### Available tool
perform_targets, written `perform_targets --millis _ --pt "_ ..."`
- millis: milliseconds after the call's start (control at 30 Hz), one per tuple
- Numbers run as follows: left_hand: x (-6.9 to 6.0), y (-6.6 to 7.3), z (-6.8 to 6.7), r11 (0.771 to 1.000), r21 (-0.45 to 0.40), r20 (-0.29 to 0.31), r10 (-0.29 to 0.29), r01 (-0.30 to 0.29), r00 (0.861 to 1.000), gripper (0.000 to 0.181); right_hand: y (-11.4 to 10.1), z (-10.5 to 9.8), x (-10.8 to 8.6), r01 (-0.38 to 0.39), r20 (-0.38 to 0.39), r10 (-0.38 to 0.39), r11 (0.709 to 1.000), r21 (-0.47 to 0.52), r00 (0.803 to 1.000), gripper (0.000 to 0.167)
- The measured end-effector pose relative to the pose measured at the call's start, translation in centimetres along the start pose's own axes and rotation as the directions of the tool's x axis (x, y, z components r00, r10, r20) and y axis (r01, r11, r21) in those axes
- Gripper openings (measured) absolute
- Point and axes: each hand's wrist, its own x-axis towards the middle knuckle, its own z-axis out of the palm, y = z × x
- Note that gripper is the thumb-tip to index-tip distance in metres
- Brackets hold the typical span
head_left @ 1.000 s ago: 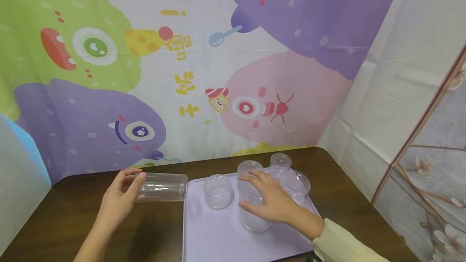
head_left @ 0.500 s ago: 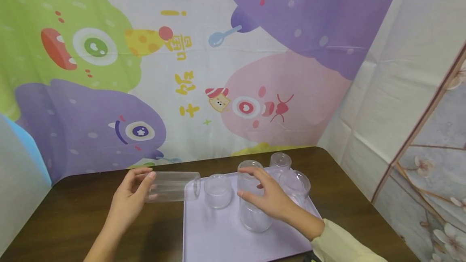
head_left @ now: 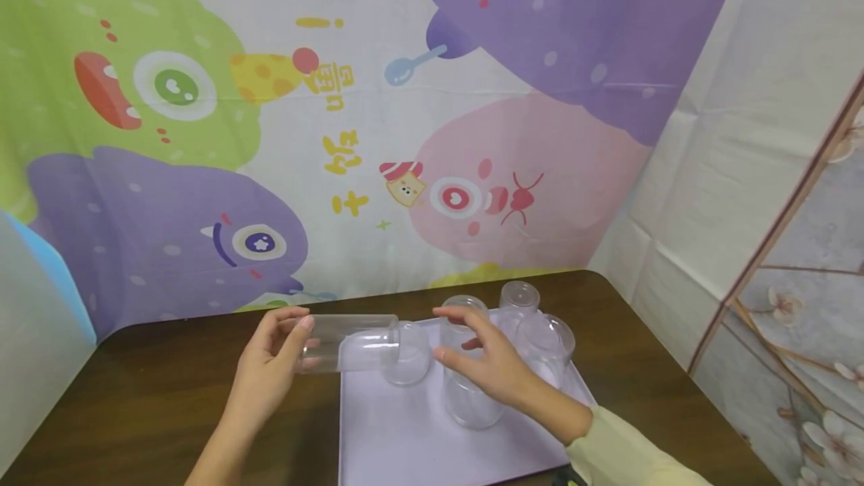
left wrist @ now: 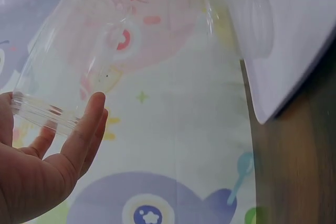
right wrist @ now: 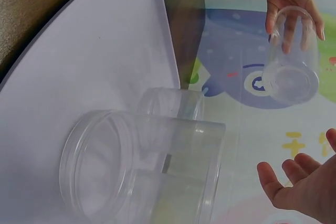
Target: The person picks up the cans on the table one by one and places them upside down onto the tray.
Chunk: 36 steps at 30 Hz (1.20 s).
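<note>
My left hand (head_left: 273, 351) grips a clear cylindrical jar (head_left: 354, 345) by one end and holds it sideways in the air, over the left edge of the lilac tray (head_left: 391, 437). Threaded rings show at the gripped end of that jar (left wrist: 50, 111) in the left wrist view. Fingers parted and slightly bent, my right hand (head_left: 493, 366) hovers by a tall clear jar (head_left: 472, 405) standing on the tray. The right wrist view shows this hand (right wrist: 310, 187) apart from the tall jar (right wrist: 178, 166), holding nothing. A short clear jar (head_left: 413, 372) stands on the tray, partly behind the held one.
Two more clear containers, a small one (head_left: 518, 298) and a wider one (head_left: 548, 340), stand at the tray's back right. Dark wooden table (head_left: 135, 396) surrounds the tray. A cartoon-printed cloth (head_left: 337, 246) hangs behind the table, and a pale cloth covers the right side.
My left hand has carried the clear jar rightward, from beside the tray to over its left part. My right hand has drawn off the tall jar, and its fingers have closed up a little.
</note>
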Motion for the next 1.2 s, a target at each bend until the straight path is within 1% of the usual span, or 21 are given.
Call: perform_targets --millis 133,300,533,667,733,900,1033,1200 --pt "0.0 0.2 0.7 1.000 -0.027 0.012 0.004 -0.004 1.000 0.032 0.0 0.2 0.0 0.000 0.005 0.000 1.000 0.017 1.000 0.046" --pt "-0.2 0.5 1.4 0.999 -0.050 0.021 -0.005 0.006 1.000 0.031 -0.1 0.3 0.1 -0.016 0.000 0.016 0.999 0.050 1.000 0.047" --pt "-0.4 0.8 2.1 0.996 -0.089 0.030 0.005 -0.002 1.000 0.028 -0.4 0.5 0.2 -0.034 -0.007 0.036 0.986 0.165 0.999 0.047" --pt "-0.6 1.1 2.6 0.995 -0.104 0.023 0.009 -0.006 1.000 0.028 -0.4 0.9 0.4 -0.035 -0.004 0.037 0.966 0.255 0.999 0.046" --pt "-0.6 1.2 2.8 0.993 -0.115 0.022 0.014 -0.011 1.000 0.028 -0.4 1.1 0.6 -0.035 0.003 0.036 0.950 0.310 0.999 0.046" --pt "-0.8 1.3 3.5 0.990 -0.139 0.012 0.025 -0.023 1.000 0.026 -0.8 1.7 0.8 -0.101 0.030 0.098 0.898 0.428 0.995 0.049" --pt "-0.9 1.4 4.1 0.986 -0.165 0.014 0.024 -0.022 1.000 0.026 -1.1 2.0 0.9 -0.145 0.038 0.143 0.880 0.453 0.989 0.048" --pt "-1.1 1.5 4.5 0.984 -0.180 0.006 0.014 -0.013 1.000 0.026 -1.0 2.2 1.0 -0.157 0.037 0.158 0.878 0.452 0.987 0.048"
